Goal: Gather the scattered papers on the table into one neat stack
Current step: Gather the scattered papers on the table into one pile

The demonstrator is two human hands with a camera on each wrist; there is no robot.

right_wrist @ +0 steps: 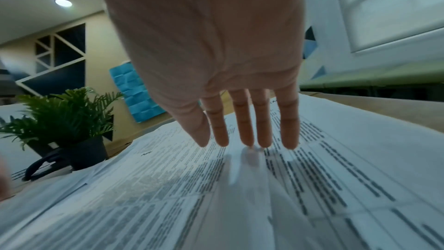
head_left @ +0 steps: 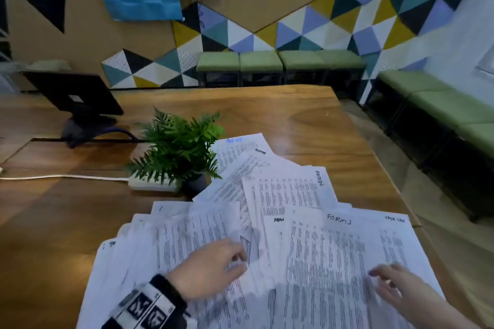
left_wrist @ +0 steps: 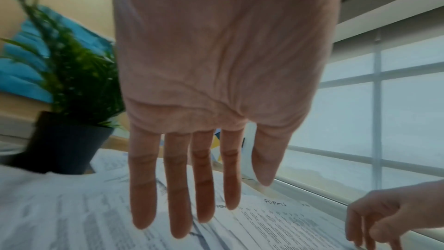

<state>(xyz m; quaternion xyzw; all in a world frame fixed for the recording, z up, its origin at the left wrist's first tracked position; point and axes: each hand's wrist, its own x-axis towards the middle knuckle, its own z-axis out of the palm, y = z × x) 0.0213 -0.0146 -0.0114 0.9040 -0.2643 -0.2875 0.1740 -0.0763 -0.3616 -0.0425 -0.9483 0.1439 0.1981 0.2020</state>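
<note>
**Papers all over the desk, both hands down on the pile**

Both hands sit closest to the head camera, right on top of the mess. My left hand (head_left: 211,267) is over the left half of the papers (head_left: 307,248), palm down. The wrist view shows the fingers (left_wrist: 179,193) straight and a bit spread, reaching down toward the sheets, gripping nothing. The head view is blurry there and makes the fingertips look a little tucked, so I can't say for sure whether they actually touch the paper. The right hand (head_left: 393,286) is over the right half of the pile, also palm down. Its fingers (right_wrist: 245,121) are extended with the tips down at the top sheet, again holding nothing.

The papers themselves are white sheets packed with dense rows of small printed text, like tables or lists. They're fanned out and overlapping at all sorts of angles, not squared up at all. A few have handwritten labels in the corners: one reads "FORMS" (head_left: 339,218), another "ADMIN" (head_left: 319,177). The whole spread covers the near right part of the wooden table (head_left: 307,117), starting just beside the potted fern (head_left: 179,147) and running toward me and to the right of it.

Left of the fern there's a white power strip (head_left: 149,184) with its cable trailing off. Behind the fern and further left stands a dark monitor (head_left: 74,93), seen from the back.
</note>
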